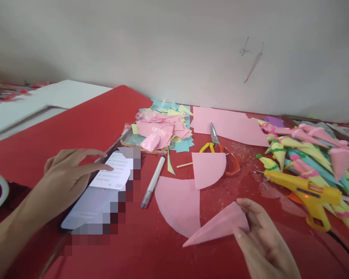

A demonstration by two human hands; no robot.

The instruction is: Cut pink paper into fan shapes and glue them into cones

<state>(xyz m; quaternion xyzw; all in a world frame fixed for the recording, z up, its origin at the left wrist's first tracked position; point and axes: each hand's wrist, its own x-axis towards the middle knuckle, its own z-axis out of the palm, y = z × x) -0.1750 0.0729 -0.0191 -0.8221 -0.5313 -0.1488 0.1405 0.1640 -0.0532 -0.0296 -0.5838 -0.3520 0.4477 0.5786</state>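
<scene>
My left hand [72, 170] reaches over a phone [90, 201] lying on the red table, its fingers apart and a fingertip at the lit screen. Part of the phone is covered by a pixelated patch. A pink paper cone [218, 224] is held by its wide end in my right hand [258, 228], thumb on the near side, its tip pointing left. Just behind the cone lie a large curved pink paper piece [177, 201] and a smaller quarter-round pink piece [211, 168]. Between phone and paper rests a white marker [153, 182].
Scissors [214, 135] with orange and yellow handles lie behind the paper. A yellow glue gun [305, 190] sits at right beside a pile of decorated paper cones [305, 135]. Paper scraps [163, 128] are heaped at the back, near a pink sheet [221, 122] by the wall.
</scene>
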